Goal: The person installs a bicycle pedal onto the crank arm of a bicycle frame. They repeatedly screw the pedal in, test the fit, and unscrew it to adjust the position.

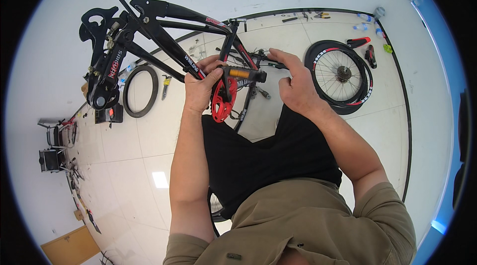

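A black bicycle frame (pixel 174 51) with red and white markings slants across the upper left, above the floor. My left hand (pixel 199 87) is closed at the near end of a black pedal (pixel 256 76) with an orange reflector, its thumb on top and its fingers partly hidden behind. Just below the pedal is a red chainring (pixel 223 106), with a black crank arm (pixel 228 92) over it. To the right of the pedal, my right hand (pixel 301 88) is held in the air with index finger and thumb apart and nothing in it.
A wheel with a cassette (pixel 344 74) lies on the floor at right, near a red and black part (pixel 358 42). Bottles (pixel 361 27) and hand tools (pixel 298 18) lie along the wall. A loose tyre (pixel 127 93) and toolbox (pixel 103 116) are at left.
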`<action>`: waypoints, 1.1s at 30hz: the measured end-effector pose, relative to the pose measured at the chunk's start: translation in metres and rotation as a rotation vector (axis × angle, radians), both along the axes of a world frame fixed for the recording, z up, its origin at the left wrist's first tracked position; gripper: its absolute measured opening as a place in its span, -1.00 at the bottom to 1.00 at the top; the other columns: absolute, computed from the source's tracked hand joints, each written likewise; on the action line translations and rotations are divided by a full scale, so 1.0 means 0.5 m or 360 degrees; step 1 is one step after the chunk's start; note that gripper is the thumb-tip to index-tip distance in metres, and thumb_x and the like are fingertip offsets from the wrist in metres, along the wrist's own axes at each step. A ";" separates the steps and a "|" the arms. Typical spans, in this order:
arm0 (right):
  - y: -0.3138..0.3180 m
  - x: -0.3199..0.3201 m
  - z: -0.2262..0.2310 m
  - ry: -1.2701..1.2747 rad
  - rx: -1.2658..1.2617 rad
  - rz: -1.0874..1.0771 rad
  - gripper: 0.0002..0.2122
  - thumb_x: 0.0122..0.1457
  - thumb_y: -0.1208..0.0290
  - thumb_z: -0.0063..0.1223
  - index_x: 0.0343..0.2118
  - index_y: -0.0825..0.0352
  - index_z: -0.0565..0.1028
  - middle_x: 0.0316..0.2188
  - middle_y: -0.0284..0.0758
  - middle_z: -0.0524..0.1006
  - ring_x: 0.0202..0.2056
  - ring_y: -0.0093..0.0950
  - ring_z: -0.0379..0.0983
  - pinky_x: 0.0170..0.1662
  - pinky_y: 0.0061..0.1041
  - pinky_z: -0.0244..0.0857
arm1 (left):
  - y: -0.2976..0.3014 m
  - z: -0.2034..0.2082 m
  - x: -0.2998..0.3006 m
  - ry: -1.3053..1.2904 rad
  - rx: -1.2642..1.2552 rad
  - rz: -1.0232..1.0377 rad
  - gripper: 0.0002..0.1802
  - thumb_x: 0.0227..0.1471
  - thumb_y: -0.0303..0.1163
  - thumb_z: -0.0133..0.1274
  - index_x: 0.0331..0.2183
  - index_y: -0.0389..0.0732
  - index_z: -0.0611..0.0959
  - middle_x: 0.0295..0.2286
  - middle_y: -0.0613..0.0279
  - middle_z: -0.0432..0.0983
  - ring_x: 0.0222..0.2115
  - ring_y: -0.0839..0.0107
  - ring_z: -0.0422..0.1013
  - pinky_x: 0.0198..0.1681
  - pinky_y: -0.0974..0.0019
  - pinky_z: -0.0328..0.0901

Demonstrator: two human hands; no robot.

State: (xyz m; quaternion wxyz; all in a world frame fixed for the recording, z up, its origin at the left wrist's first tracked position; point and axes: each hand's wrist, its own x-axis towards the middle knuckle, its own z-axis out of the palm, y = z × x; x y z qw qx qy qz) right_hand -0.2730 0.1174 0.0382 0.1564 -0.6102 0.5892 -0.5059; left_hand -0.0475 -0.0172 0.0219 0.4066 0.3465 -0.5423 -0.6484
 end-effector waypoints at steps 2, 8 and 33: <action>0.004 0.009 0.006 -0.0057 -0.0067 0.0008 -0.37 -0.14 0.79 -0.23 0.14 0.45 0.37 0.01 -0.08 0.51 0.12 -0.12 0.37 0.23 -0.29 0.23 | 0.004 0.007 -0.004 -0.0024 0.0001 0.0006 -0.56 0.05 -0.70 0.12 0.02 -0.48 0.51 -0.19 0.00 0.63 -0.21 0.35 0.57 -0.06 0.34 0.49; 0.007 0.022 0.018 -0.0064 -0.0346 0.0134 -0.32 -0.17 0.80 -0.26 0.17 0.45 0.35 0.04 -0.09 0.49 0.13 -0.10 0.35 0.21 -0.26 0.25 | 0.002 0.003 0.000 0.0002 0.0010 -0.0010 -0.56 0.06 -0.70 0.12 0.02 -0.49 0.51 -0.19 -0.01 0.63 -0.21 0.34 0.57 -0.08 0.34 0.51; 0.015 0.009 0.030 0.0363 -0.0450 0.0227 -0.31 -0.15 0.82 -0.25 0.19 0.35 0.36 0.02 -0.17 0.54 0.14 -0.13 0.37 0.19 -0.21 0.22 | 0.001 0.001 0.003 0.0022 0.0001 -0.0015 -0.55 0.05 -0.69 0.14 0.02 -0.47 0.52 -0.19 0.02 0.63 -0.20 0.36 0.57 -0.07 0.36 0.49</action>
